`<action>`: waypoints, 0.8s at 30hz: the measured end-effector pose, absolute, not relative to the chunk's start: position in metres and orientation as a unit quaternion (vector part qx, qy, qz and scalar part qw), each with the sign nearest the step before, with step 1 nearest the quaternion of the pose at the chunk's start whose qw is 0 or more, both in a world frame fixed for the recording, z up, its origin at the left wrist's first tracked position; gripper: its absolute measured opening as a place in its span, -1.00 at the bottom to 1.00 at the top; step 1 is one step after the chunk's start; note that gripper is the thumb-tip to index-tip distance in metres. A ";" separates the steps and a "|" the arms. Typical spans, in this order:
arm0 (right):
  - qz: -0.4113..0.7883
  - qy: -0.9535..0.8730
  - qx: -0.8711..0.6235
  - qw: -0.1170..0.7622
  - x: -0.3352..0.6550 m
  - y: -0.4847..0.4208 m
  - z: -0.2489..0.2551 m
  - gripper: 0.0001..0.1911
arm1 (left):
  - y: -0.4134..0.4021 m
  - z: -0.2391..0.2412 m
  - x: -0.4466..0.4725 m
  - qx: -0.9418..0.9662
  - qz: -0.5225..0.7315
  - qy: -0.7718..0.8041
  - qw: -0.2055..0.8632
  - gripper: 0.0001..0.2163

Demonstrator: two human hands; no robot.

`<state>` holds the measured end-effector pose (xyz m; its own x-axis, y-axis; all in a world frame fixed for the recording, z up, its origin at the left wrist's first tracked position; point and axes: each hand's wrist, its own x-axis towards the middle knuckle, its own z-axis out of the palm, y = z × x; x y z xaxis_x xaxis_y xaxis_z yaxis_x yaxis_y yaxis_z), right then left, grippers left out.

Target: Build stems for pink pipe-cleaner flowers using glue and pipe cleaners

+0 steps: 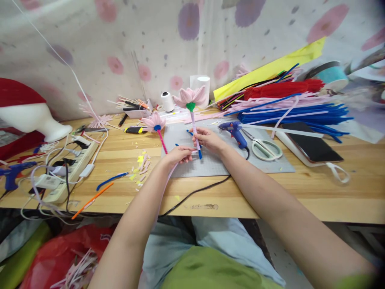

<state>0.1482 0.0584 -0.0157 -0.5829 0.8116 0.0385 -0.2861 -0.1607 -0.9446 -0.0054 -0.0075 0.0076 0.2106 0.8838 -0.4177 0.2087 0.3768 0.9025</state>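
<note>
In the head view a pink pipe-cleaner flower (189,96) with a green base stands upright above the mat. Its stem (193,119) is wrapped in pale lilac, and a blue end (200,154) sticks out at the bottom. My right hand (207,138) is closed around the lower stem. Beside the stem's lower end, my left hand (181,154) pinches a pale lilac ribbon (166,185), which trails down along my forearm. A second pink flower (154,121), with a blue base and a magenta stem, is just left of the mat.
Right of my hands, a blue glue gun (235,132) and scissors (266,148) lie on the grey mat (216,166). Bundled blue pipe cleaners (294,113) and a phone (313,142) are farther right. At left are a power strip (73,170), cables and yellow scraps (140,159).
</note>
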 end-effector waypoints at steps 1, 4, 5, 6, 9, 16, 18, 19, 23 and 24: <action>0.719 -0.524 -0.254 0.380 0.148 0.058 -0.015 -0.62 | -0.008 0.008 -0.005 0.481 0.280 0.564 0.610 -0.78; 0.715 -0.525 -0.261 0.381 0.147 0.057 -0.014 -0.63 | -0.007 0.008 -0.005 0.474 0.286 0.562 0.615 -0.80; 0.713 -0.525 -0.263 0.382 0.147 0.057 -0.014 -0.63 | -0.007 0.008 -0.005 0.472 0.287 0.560 0.617 -0.80; 0.711 -0.526 -0.265 0.384 0.146 0.057 -0.014 -0.63 | -0.006 0.007 -0.004 0.470 0.290 0.558 0.620 -0.81; 0.707 -0.529 -0.267 0.386 0.145 0.057 -0.013 -0.64 | -0.004 0.006 -0.004 0.451 0.298 0.549 0.637 -0.85; 0.697 -0.535 -0.271 0.393 0.142 0.058 -0.012 -0.63 | -0.003 0.005 -0.002 0.421 0.313 0.513 0.679 -0.85; 0.689 -0.540 -0.273 0.398 0.141 0.058 -0.012 -0.63 | -0.002 0.004 -0.001 0.413 0.322 0.508 0.684 -0.82; 0.685 -0.545 -0.274 0.399 0.141 0.058 -0.011 -0.63 | -0.002 0.003 -0.001 0.409 0.327 0.507 0.685 -0.80; 0.669 -0.560 -0.277 0.403 0.139 0.057 -0.009 -0.65 | 0.000 -0.001 0.002 0.404 0.337 0.514 0.678 -0.74; 0.666 -0.561 -0.278 0.404 0.138 0.057 -0.009 -0.65 | 0.001 -0.002 0.003 0.403 0.338 0.514 0.677 -0.74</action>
